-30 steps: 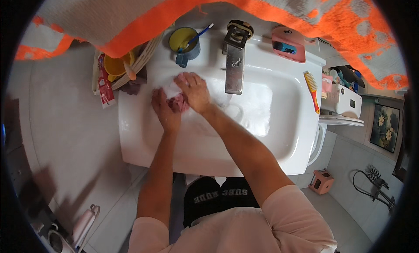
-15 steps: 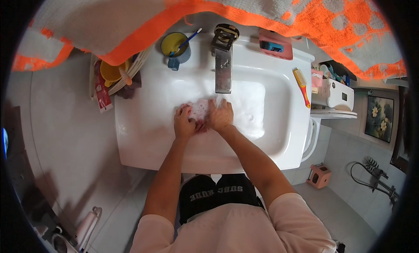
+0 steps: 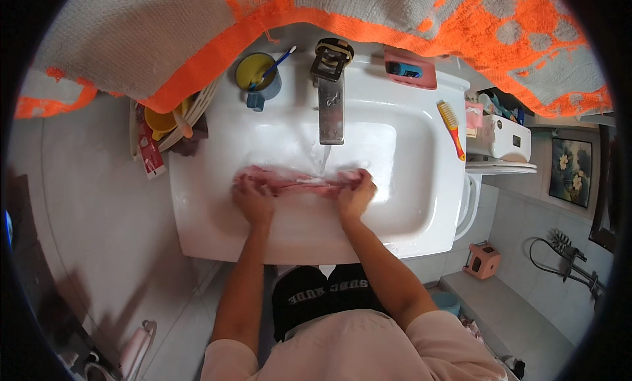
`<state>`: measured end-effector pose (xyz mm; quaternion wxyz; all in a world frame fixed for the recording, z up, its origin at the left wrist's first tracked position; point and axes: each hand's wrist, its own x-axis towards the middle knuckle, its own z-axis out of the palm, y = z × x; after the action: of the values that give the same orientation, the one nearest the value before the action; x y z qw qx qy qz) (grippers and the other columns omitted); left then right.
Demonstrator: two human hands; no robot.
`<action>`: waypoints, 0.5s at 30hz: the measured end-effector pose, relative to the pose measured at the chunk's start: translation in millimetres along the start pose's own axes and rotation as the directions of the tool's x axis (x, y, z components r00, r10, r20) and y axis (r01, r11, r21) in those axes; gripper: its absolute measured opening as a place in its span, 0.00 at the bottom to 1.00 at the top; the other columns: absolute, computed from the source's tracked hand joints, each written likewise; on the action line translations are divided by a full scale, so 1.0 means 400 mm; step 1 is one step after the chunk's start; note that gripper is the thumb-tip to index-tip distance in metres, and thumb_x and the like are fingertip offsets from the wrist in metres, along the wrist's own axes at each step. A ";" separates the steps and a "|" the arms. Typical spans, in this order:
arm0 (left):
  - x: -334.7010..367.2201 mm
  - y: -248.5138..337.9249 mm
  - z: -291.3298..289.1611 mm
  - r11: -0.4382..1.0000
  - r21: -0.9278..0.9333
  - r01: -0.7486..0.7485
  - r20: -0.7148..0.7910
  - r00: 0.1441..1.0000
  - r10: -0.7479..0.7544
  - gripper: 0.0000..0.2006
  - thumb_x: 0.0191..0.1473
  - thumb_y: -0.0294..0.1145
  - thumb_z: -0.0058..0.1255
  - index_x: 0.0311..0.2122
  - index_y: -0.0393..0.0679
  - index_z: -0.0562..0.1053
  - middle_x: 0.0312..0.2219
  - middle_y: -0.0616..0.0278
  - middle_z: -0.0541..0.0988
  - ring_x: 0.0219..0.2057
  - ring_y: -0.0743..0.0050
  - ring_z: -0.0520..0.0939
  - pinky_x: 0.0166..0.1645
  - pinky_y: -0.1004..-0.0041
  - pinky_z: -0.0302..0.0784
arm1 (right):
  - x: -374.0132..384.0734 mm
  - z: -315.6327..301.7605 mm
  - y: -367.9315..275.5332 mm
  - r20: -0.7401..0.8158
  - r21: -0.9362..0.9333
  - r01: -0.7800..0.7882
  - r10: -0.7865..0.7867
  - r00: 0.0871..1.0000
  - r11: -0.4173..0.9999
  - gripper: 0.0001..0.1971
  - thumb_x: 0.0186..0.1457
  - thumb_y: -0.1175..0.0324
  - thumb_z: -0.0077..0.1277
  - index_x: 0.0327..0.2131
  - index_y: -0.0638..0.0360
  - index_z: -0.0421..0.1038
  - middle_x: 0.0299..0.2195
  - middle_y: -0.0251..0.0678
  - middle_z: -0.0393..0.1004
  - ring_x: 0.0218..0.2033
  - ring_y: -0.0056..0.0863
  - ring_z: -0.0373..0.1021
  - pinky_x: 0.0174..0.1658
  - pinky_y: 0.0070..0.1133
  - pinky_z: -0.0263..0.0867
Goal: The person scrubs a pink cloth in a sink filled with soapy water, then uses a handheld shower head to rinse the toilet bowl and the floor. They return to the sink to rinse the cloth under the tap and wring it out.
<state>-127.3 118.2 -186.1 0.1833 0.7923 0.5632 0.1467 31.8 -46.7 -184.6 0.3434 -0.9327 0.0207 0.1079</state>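
A wet pink cloth [image 3: 296, 182] is stretched sideways between my hands, low over the basin of the white sink [image 3: 217, 246]. My left hand [image 3: 254, 200] is closed round its left end, my right hand [image 3: 355, 193] round its right end. Water runs from the metal faucet [image 3: 331, 111] onto or just behind the middle of the cloth, where some white foam shows. Parts of my fingers are hidden in the folds.
A blue cup [image 3: 263, 85] with a toothbrush stands left of the faucet, a pink soap tray [image 3: 421, 81] to its right. A yellow-handled brush [image 3: 451, 127] lies on the right rim. An orange-and-grey towel [image 3: 197, 52] hangs across the top. A basket [image 3: 197, 121] sits at left.
My hands have moved apart, left hand leftward and right hand rightward. The cloth, bunched and foamy between them before, is now drawn out long, with much less foam on it.
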 end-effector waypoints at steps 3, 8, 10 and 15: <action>-0.067 0.089 0.091 0.995 0.090 -0.035 0.067 0.997 0.029 0.27 0.47 0.18 0.54 0.55 0.35 0.68 0.50 0.40 0.70 0.53 0.42 0.71 0.57 0.56 0.70 | 0.085 0.019 -0.004 -0.385 -0.082 -0.284 0.233 0.893 0.955 0.23 0.52 0.71 0.53 0.53 0.54 0.66 0.50 0.47 0.69 0.55 0.47 0.63 0.53 0.41 0.65; 0.026 0.181 0.219 0.843 -0.534 0.058 0.240 0.967 0.086 0.32 0.47 0.20 0.56 0.60 0.35 0.64 0.43 0.47 0.76 0.43 0.53 0.79 0.49 0.65 0.77 | 0.241 0.133 -0.015 -0.113 -0.104 0.369 -0.380 0.918 0.924 0.29 0.48 0.79 0.49 0.57 0.61 0.65 0.50 0.51 0.68 0.55 0.49 0.65 0.57 0.34 0.63; 0.086 0.201 0.235 0.386 -0.628 0.676 0.742 0.669 0.036 0.23 0.55 0.23 0.49 0.57 0.41 0.68 0.38 0.58 0.78 0.36 0.71 0.80 0.39 0.74 0.77 | 0.220 0.134 -0.092 0.048 0.561 0.360 -0.464 0.885 0.746 0.28 0.51 0.78 0.47 0.58 0.62 0.65 0.50 0.53 0.67 0.52 0.50 0.66 0.58 0.32 0.62; 0.089 0.317 0.051 -0.197 -0.417 0.887 0.823 0.461 0.331 0.23 0.61 0.45 0.48 0.55 0.40 0.67 0.39 0.59 0.75 0.39 0.66 0.77 0.46 0.64 0.76 | -0.053 0.043 -0.273 0.152 0.527 0.071 -0.176 0.973 0.847 0.23 0.52 0.74 0.49 0.54 0.62 0.69 0.48 0.51 0.67 0.53 0.51 0.63 0.57 0.39 0.59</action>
<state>-0.5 111.6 -145.5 0.9356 0.1359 0.3160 0.0791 20.2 46.9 -123.2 0.5881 -0.7902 -0.0447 0.1664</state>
